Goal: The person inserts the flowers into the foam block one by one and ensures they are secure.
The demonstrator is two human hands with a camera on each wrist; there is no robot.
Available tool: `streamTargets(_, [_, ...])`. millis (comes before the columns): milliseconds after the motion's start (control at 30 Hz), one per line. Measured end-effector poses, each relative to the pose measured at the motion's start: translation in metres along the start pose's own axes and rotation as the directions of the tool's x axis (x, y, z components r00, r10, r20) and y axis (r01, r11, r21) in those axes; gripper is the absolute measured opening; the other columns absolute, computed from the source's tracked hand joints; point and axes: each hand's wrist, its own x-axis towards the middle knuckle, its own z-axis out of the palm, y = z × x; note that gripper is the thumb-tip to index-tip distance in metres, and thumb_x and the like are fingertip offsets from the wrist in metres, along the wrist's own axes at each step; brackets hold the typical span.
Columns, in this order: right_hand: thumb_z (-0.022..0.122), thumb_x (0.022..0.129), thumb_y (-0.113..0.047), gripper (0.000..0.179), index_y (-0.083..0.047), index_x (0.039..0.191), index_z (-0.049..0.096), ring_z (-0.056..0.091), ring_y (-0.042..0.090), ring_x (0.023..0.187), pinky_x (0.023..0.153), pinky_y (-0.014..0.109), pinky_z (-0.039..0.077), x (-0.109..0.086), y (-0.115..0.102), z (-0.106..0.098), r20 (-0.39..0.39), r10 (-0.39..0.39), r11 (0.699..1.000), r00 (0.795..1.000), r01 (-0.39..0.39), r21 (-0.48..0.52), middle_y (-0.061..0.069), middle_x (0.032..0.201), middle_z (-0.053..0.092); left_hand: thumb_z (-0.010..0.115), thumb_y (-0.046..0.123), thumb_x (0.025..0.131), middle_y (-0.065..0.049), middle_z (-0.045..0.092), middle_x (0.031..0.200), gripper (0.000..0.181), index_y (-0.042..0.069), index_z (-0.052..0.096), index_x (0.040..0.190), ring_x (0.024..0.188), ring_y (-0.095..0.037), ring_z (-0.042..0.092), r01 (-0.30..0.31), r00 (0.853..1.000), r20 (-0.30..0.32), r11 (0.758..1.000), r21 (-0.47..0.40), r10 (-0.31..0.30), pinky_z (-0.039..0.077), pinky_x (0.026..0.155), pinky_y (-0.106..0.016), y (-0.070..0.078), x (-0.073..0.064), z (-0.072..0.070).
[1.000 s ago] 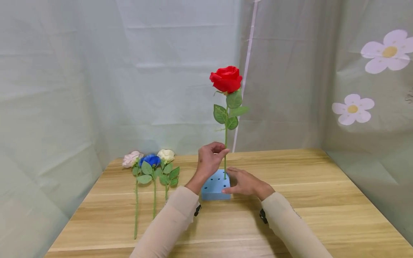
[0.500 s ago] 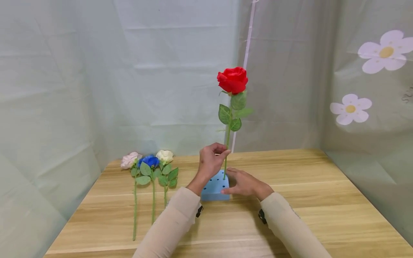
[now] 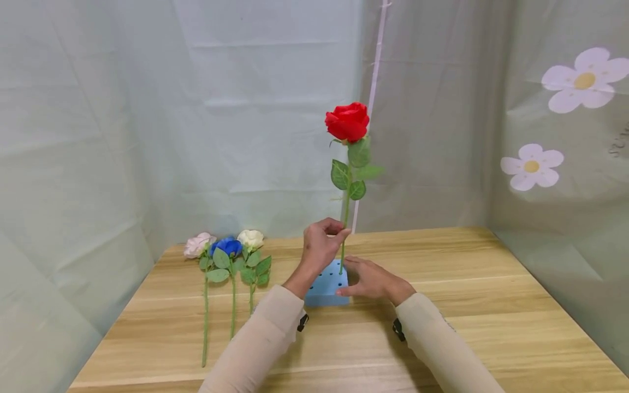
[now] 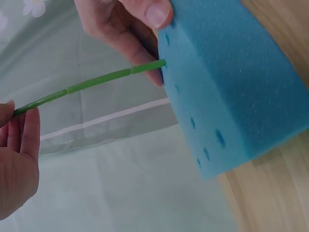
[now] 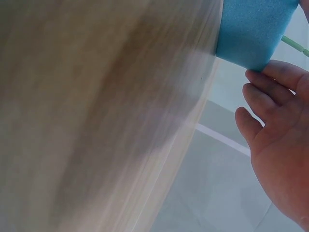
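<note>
A long-stemmed red artificial rose (image 3: 347,122) stands nearly upright, leaning slightly right. My left hand (image 3: 321,245) pinches its stem between thumb and fingers. In the left wrist view the green stem (image 4: 96,79) meets the holed face of a blue foam block (image 4: 251,82); how deep it sits is hidden. My right hand (image 3: 373,278) holds the block (image 3: 326,297) at its right side, thumb at the front corner and fingers toward the back. The right wrist view shows fingertips (image 5: 258,72) of that hand against the block's edge.
Left of the block, a pale pink rose (image 3: 199,245), a blue rose (image 3: 226,246) and a white rose (image 3: 251,239) lie side by side on the wooden table (image 3: 467,295). My left sleeve (image 3: 255,344) covers some stem ends. Pale fabric (image 3: 260,136) hangs behind the table.
The rose's head swung right, then slightly back left, while its stem end stayed at the block. Both hands keep nearly the same places and holds.
</note>
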Motion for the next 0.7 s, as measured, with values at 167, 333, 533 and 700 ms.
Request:
streamTargets(167, [0.071, 0.085, -0.06, 0.091, 0.0, 0.148, 0.045, 0.034, 0.032, 0.144, 0.117, 0.049, 0.03, 0.002, -0.001, 0.0, 0.004, 0.005, 1.0, 1.0, -0.005, -0.007, 0.017, 0.155, 0.038, 0.079, 0.016, 0.088, -0.007, 0.073, 0.088, 0.017, 0.002, 0.075, 0.096, 0.085, -0.022, 0.071, 0.013, 0.999, 0.046, 1.0, 0.017, -0.014, 0.061, 0.075, -0.033, 0.0, 0.0, -0.005])
streamTargets(333, [0.071, 0.086, -0.06, 0.09, 0.0, 0.148, 0.045, 0.034, 0.032, 0.144, 0.117, 0.049, 0.031, 0.003, -0.004, -0.001, 0.006, 0.002, 1.0, 1.0, -0.002, -0.013, 0.017, 0.155, 0.038, 0.08, 0.012, 0.086, -0.007, 0.071, 0.091, 0.024, 0.0, 0.073, 0.105, 0.089, -0.022, 0.071, 0.031, 0.996, 0.086, 0.999, -0.006, -0.031, 0.061, 0.079, -0.031, -0.005, -0.008, -0.013])
streamTargets(533, [0.071, 0.085, -0.061, 0.091, -0.001, 0.148, 0.045, 0.033, 0.032, 0.144, 0.117, 0.05, 0.032, 0.002, -0.004, -0.001, 0.004, 0.01, 1.0, 1.0, -0.01, -0.006, 0.016, 0.156, 0.037, 0.081, 0.01, 0.085, -0.007, 0.07, 0.09, 0.022, 0.002, 0.073, 0.103, 0.089, -0.022, 0.07, 0.041, 0.994, 0.102, 0.999, -0.015, -0.039, 0.06, 0.079, -0.03, -0.014, -0.019, -0.03])
streamTargets(700, [0.071, 0.085, -0.06, 0.09, -0.002, 0.148, 0.045, 0.033, 0.032, 0.144, 0.117, 0.05, 0.03, 0.001, -0.002, 0.001, -0.012, -0.014, 1.0, 1.0, 0.014, 0.003, 0.016, 0.156, 0.038, 0.081, 0.011, 0.085, -0.006, 0.072, 0.091, 0.02, 0.003, 0.074, 0.103, 0.088, -0.023, 0.071, 0.053, 0.993, 0.106, 0.998, 0.034, -0.057, 0.061, 0.073, -0.032, -0.025, -0.027, -0.045])
